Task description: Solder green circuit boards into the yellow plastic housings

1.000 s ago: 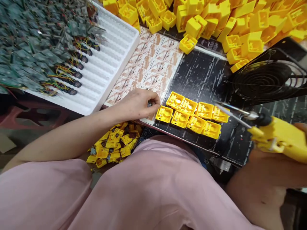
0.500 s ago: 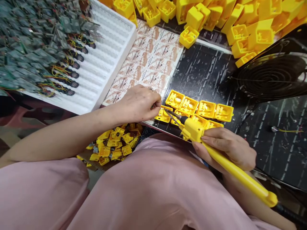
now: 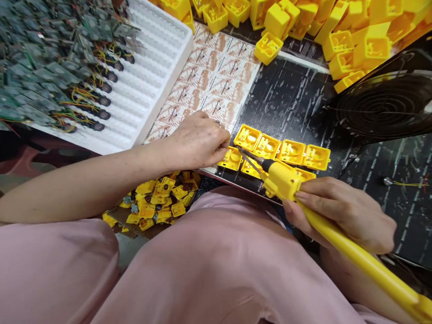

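My right hand [image 3: 347, 213] is wrapped round the yellow handle of a soldering iron [image 3: 282, 181]. Its dark tip and a thin feed tube point left, over the right edge of the front-left yellow plastic housing [image 3: 231, 159]; contact cannot be made out. At that housing's left edge, my left hand [image 3: 202, 140] is closed with curled fingers, which hide whatever they pinch. Behind it, a back row of open yellow housings [image 3: 292, 152] shows small metal contacts inside. The iron and my right hand partly cover the front row.
A white foam tray [image 3: 148, 85] at the left carries many circuit boards [image 3: 43, 76] with wires. Yellow housings [image 3: 280, 20] are piled at the back. A black fan [image 3: 381, 108] stands at the right. Below the table edge sits a box of yellow parts [image 3: 162, 200].
My right hand and the soldering iron have moved right and slightly down, drawing the tip towards the front-left housing's right edge. My left hand stays beside that housing, nearly in the same place.
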The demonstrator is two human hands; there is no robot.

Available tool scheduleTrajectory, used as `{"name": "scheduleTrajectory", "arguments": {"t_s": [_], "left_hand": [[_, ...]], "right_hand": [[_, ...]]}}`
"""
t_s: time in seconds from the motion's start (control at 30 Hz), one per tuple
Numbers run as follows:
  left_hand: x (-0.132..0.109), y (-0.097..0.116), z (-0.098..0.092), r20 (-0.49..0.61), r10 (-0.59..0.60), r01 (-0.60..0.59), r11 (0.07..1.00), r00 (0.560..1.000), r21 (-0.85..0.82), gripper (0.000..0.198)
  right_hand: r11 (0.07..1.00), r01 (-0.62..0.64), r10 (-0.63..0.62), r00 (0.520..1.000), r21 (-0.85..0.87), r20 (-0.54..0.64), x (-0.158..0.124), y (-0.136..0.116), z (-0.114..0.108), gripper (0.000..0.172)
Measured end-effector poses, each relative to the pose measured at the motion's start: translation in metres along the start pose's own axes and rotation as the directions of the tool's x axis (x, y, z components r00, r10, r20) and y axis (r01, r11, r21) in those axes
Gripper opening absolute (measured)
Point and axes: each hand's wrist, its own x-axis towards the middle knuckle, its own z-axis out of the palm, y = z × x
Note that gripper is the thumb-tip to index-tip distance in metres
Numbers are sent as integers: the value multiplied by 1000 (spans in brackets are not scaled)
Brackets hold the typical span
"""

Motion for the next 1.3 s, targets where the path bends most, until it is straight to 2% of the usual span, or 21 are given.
{"name": "scheduleTrajectory", "arguments": {"t_s": [0.1, 0.23, 0.3, 0.33, 0.4, 0.47, 0.57, 0.63, 0.73, 0.83, 0.93, 1.03, 1.13, 1.2, 1.3], "left_hand": [[0, -3, 2, -40, 17, -19, 998, 999, -54, 21], [-4, -4, 1, -24, 14, -16, 998, 1000, -62, 24], [-8, -5, 1, -59, 19, -24, 995, 998, -100, 28], [-11, -7, 3, -97, 13, -26, 990, 995, -139, 30], [-16, -10, 9, -182, -28, -19, 968, 983, -249, 29], [-18, -13, 16, -239, -94, 2, 933, 966, -360, 26], [-17, -15, 23, -244, -152, 31, 898, 958, -439, 21], [-17, -16, 22, -204, -133, 30, 898, 970, -440, 19], [-21, -14, 16, -145, -52, -10, 918, 988, -395, 21], [-28, -12, 16, -150, 5, -53, 946, 989, -320, 25], [-32, -10, 23, -240, 21, -93, 952, 971, -293, 25], [-31, -11, 27, -303, 41, -141, 939, 952, -314, 25], [-30, -12, 25, -285, 20, -115, 940, 958, -320, 27], [-31, -12, 22, -257, -1, -78, 951, 966, -298, 26], [-35, -8, 19, -204, 4, -59, 963, 979, -264, 22]], "right_hand": [[993, 117, -116, 990, 3, -82, 5, 2, -1, 25], [994, 104, -105, 990, -16, -95, 12, 4, 1, 27], [994, 107, -104, 984, 10, -145, 9, 7, 3, 25], [993, 112, -105, 979, 31, -174, 6, 9, 5, 29], [994, 100, -86, 972, 55, -220, 0, 12, 8, 47], [996, 66, -52, 975, 55, -218, -6, 15, 10, 65], [995, 85, -75, 981, 53, -178, -10, 20, 13, 76], [993, 101, -89, 976, 54, -199, -11, 23, 13, 79], [993, 64, -35, 964, 103, -262, -10, 22, 10, 71], [976, 90, -57, 984, 196, -171, -6, 15, 6, 60], [984, 70, -57, 995, 163, -83, -3, 8, 5, 45], [986, 78, -59, 989, 145, -132, -5, 8, 7, 50], [992, 50, -32, 988, 116, -151, -9, 13, 7, 61], [996, 47, -36, 989, 74, -143, -11, 16, 5, 60], [982, 148, -130, 980, 119, -151, -9, 16, 3, 51]]}}
